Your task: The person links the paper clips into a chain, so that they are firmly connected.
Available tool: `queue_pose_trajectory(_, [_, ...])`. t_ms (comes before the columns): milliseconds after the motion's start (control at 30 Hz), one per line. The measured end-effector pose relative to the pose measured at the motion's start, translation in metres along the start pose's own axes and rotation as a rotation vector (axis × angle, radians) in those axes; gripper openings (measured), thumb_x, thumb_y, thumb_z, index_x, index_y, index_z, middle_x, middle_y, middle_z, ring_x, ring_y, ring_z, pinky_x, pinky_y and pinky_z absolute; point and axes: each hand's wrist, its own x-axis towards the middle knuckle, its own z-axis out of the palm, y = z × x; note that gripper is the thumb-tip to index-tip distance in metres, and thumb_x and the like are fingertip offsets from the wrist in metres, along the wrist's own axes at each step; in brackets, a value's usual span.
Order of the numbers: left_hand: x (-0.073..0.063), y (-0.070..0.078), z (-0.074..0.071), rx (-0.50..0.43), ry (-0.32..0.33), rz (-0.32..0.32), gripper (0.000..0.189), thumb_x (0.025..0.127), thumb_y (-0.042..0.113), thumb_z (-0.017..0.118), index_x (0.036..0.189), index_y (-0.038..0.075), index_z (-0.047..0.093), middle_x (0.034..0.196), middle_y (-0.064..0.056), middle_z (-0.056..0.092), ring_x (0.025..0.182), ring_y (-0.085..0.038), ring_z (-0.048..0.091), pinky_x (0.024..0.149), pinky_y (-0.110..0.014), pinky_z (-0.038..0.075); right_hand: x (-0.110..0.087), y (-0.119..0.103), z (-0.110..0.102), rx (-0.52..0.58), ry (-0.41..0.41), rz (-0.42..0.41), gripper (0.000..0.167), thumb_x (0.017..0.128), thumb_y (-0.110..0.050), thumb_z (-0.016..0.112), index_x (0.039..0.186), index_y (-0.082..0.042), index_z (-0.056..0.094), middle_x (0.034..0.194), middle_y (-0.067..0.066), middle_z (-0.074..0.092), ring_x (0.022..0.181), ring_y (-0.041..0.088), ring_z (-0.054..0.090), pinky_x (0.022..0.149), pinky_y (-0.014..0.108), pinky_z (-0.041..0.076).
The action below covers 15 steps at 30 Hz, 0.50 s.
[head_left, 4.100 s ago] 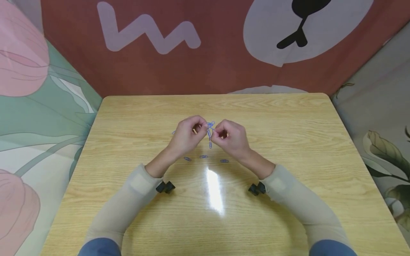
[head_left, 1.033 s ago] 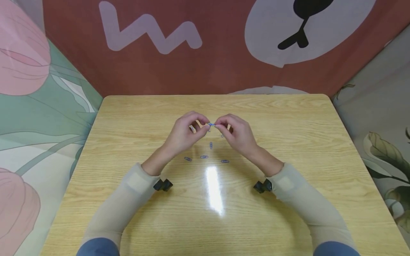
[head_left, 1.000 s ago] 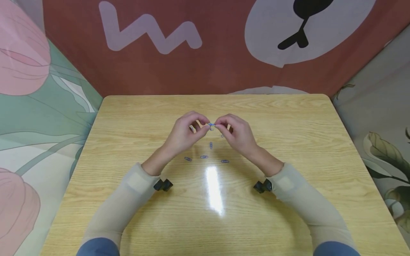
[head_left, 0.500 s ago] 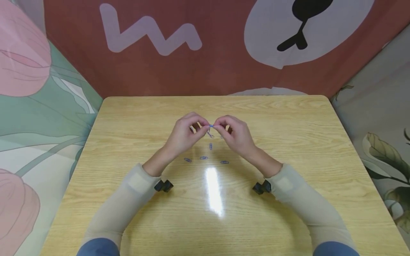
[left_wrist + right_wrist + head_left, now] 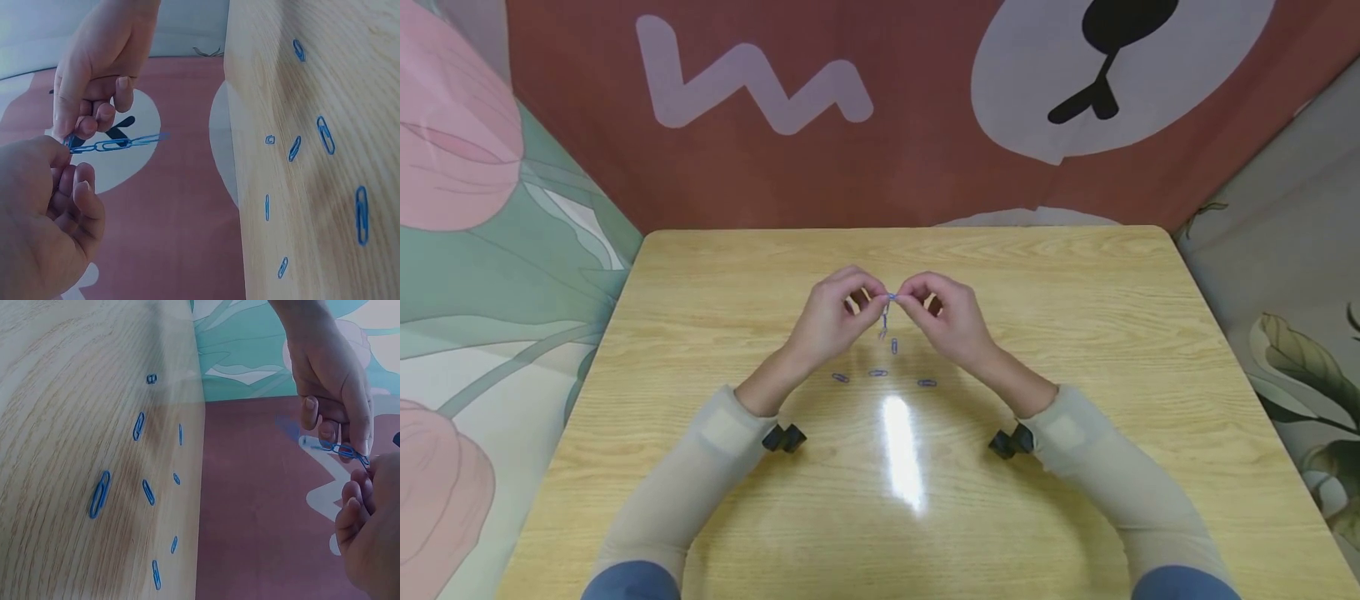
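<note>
Letting the chain point(image 5: 112, 147) hang free below should help the left hand point(image 5: 823, 321) and right hand point(image 5: 955, 325), pinching clips point(image 5: 892, 297) at its top, join them without snagging.

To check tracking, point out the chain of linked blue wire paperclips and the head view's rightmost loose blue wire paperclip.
Linked blue paperclip chain point(image 5: 114, 145): left wrist view, a middle link.
Rightmost loose blue paperclip point(image 5: 927, 383): head view, its middle.
</note>
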Motion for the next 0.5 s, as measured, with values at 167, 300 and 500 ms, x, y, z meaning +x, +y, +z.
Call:
queue_pose_trajectory(167, [-0.001,-0.002,-0.002,0.006,0.009,-0.008,0.004,0.096,0.007,0.069,0.094,0.003,0.07,0.093,-0.006,0.066,0.076,-0.017,0.061,0.063,-0.033,0.054,-0.002,0.001,-0.005,-0.008,0.011,0.003,0.009,0.095,0.001,0.069,0.104,0.002,0.067,0.082,0.007,0.067,0.069,0.012,0.056,0.054,0.024,0.043])
queue_pose_trajectory(300, [-0.003,-0.003,-0.005,0.003,0.026,-0.011,0.004,0.096,0.006,0.069,0.093,0.003,0.07,0.092,-0.006,0.067,0.076,-0.015,0.06,0.062,-0.033,0.054,-0.004,0.005,-0.011,-0.037,-0.011,0.026,0.012,0.096,-0.001,0.068,0.108,0.002,0.067,0.084,0.007,0.066,0.071,0.013,0.057,0.054,0.024,0.044])
queue_pose_trajectory(500, [-0.004,-0.004,-0.008,0.006,0.042,-0.013,0.004,0.095,0.006,0.07,0.092,0.003,0.071,0.091,-0.006,0.067,0.075,-0.015,0.061,0.061,-0.027,0.052,-0.014,0.02,-0.019,-0.128,-0.081,0.113,0.015,0.096,-0.006,0.07,0.109,0.0,0.068,0.084,0.004,0.065,0.075,0.014,0.057,0.057,0.03,0.047])
